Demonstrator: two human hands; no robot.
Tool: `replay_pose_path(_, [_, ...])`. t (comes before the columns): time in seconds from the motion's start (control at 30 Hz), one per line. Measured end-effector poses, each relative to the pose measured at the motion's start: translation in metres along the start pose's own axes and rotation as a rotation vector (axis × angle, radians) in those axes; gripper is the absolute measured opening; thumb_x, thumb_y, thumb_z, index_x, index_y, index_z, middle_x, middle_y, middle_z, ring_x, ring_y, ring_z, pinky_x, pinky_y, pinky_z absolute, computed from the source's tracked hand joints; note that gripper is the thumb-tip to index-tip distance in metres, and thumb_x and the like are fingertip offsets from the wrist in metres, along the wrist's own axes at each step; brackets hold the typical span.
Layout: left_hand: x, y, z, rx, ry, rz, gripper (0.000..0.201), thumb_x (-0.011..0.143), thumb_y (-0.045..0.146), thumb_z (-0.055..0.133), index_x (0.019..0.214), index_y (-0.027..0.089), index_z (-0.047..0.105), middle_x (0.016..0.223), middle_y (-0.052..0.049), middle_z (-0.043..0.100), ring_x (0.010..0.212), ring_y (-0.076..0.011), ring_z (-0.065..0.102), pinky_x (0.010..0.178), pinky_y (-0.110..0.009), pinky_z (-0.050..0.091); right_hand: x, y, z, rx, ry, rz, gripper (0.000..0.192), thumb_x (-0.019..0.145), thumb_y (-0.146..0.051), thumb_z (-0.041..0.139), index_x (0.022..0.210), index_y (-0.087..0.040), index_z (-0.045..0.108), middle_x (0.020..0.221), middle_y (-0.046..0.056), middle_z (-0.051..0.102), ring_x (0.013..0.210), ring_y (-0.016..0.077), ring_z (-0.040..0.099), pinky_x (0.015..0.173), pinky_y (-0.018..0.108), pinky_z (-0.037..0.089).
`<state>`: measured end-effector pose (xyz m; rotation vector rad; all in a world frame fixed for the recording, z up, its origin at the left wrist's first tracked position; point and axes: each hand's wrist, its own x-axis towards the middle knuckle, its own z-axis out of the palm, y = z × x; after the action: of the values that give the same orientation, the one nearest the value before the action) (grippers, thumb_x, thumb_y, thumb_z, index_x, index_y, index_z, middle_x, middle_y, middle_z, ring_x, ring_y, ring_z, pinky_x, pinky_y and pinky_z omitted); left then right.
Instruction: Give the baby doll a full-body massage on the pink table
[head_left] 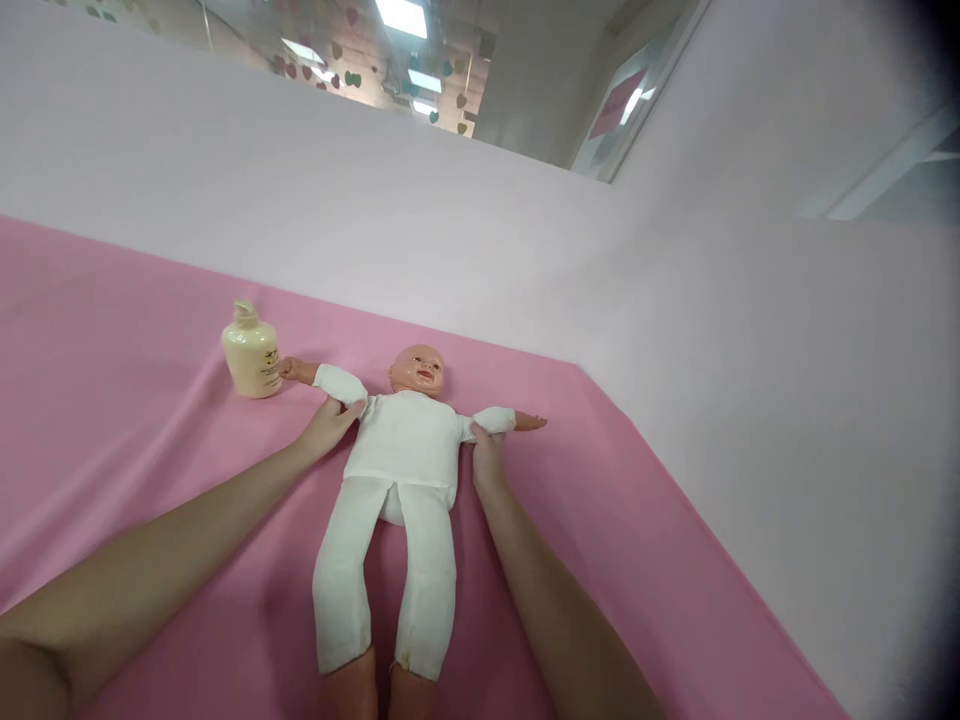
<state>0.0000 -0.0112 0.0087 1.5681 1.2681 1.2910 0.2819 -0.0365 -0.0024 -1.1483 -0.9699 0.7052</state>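
Observation:
A baby doll (405, 440) with a white cloth body lies on its back on a pink sheet (150, 300), its head toward the wall and its arms spread sideways. My left hand (330, 425) grips the doll's upper arm on the left side, thumb on top near the shoulder. On the other side, my right hand (487, 455) holds the doll's other upper arm, with the thumb in front and the remaining fingers hidden beneath. Close to the doll's left-side hand stands a cream pump bottle (253, 350), upright.
Behind the sheet rises a white wall (337, 200) with a window or mirror (442, 70) at the top. Another white wall (787, 400) borders the sheet on the right. Folds run through the sheet at left.

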Motion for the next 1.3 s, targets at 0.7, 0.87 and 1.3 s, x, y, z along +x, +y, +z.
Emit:
replay_pose_path(0.7, [-0.001,-0.011,0.0,0.41,-0.169,0.512,0.044,0.095,0.031,0.043,0.137,0.02,0.053,0.137,-0.01,0.06,0.129,-0.0287,0.052,0.112,-0.048,0.039,-0.006,-0.009,0.005,-0.367,-0.325,-0.374,0.053,0.074,-0.01,0.042,0.114,-0.026,0.071,0.119,0.006,0.065,0.114,0.0206,0.058,0.108,0.041,0.043])
replay_pose_path(0.87, [-0.001,-0.011,-0.001,0.418,-0.165,0.503,0.044,0.095,0.031,0.044,0.135,0.019,0.055,0.136,-0.01,0.06,0.128,-0.0291,0.052,0.111,-0.049,0.039,-0.007,-0.012,0.005,-0.368,-0.331,-0.362,0.052,0.073,-0.01,0.043,0.114,-0.026,0.071,0.118,0.007,0.066,0.113,0.0208,0.059,0.106,0.04,0.044])
replay_pose_path(1.3, [-0.002,-0.002,0.001,0.229,-0.158,0.341,0.041,0.09,0.036,0.049,0.127,0.021,0.057,0.129,-0.009,0.063,0.12,-0.0284,0.057,0.107,-0.047,0.043,-0.008,-0.02,0.007,-0.253,-0.302,-0.223,0.048,0.071,-0.016,0.048,0.112,-0.023,0.071,0.12,0.005,0.07,0.113,0.0217,0.06,0.104,0.039,0.044])
